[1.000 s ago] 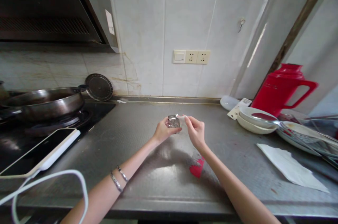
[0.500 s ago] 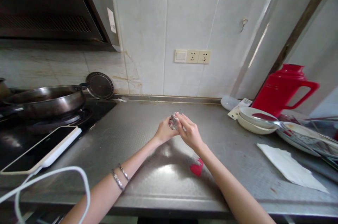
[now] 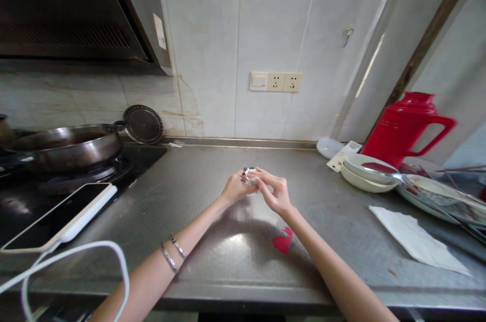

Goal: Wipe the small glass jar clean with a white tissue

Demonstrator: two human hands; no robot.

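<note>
Over the middle of the steel counter, my left hand point(image 3: 236, 188) is wrapped round a small shiny, clear or silvery object point(image 3: 248, 175), too small to name. My right hand point(image 3: 276, 194) meets it from the right, its fingers pressing a bit of white material, like tissue, on the object's top. Both hands touch at the object. Two silver bracelets point(image 3: 173, 255) circle my left forearm. A red heart-shaped mark point(image 3: 283, 241) lies on the counter near my right forearm.
At left are a steel pan point(image 3: 76, 146) on the stove and a phone point(image 3: 61, 215) with a white cable. On the right stand a red thermos point(image 3: 402, 127), stacked bowls point(image 3: 366, 180), dishes and a white paper sheet point(image 3: 417, 238).
My right hand's fingers have shifted over the top of the object and bent more. White material now shows more clearly under them. The left hand has barely moved.
</note>
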